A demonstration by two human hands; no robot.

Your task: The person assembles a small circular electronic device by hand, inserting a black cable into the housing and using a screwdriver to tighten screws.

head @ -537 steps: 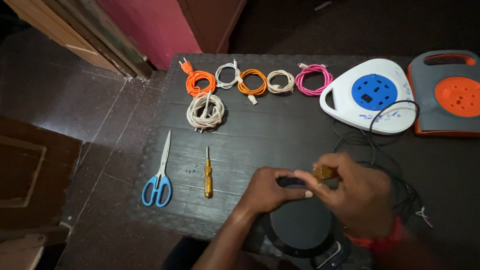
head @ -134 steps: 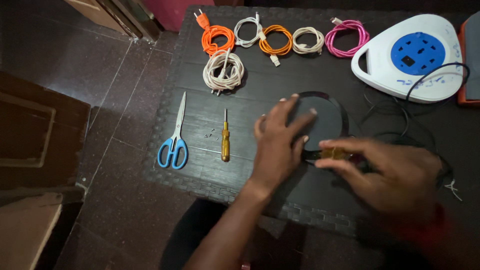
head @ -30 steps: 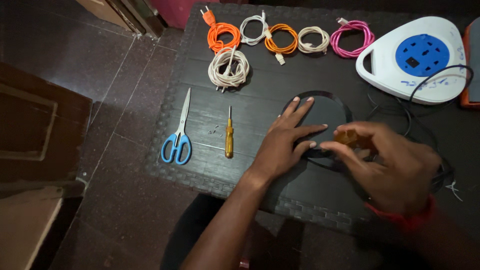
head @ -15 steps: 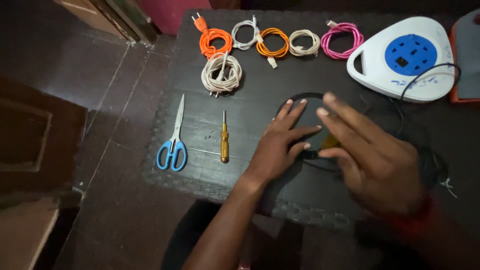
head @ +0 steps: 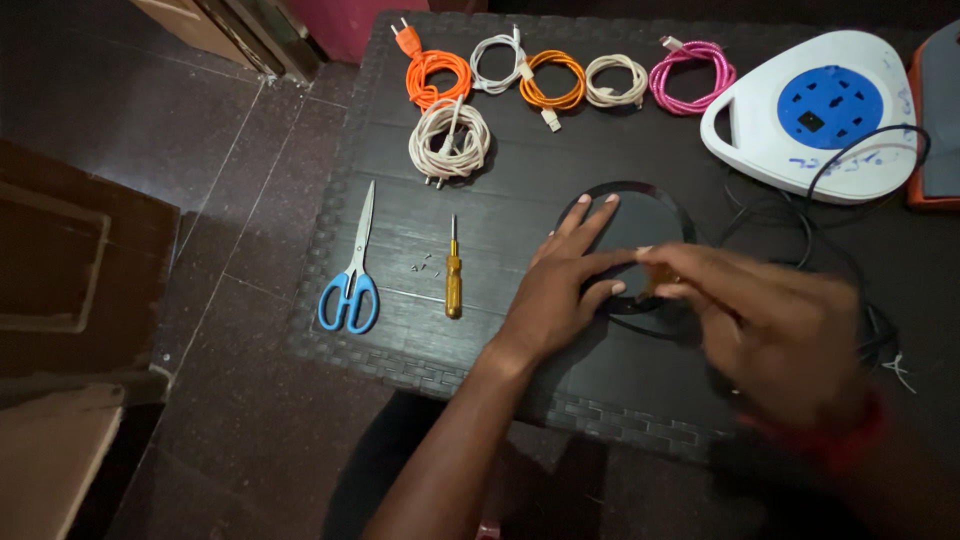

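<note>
Both hands, left (head: 560, 295) and blurred right (head: 770, 320), seemingly press a black disc (head: 640, 225).

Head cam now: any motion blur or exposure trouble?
Head view: right hand is smeared by motion blur; left hand, flat on the black round disc, stays sharp. Scissors, screwdriver and coiled cables are crisp. Dark table loses detail toward the bottom edge; no glare.
</note>
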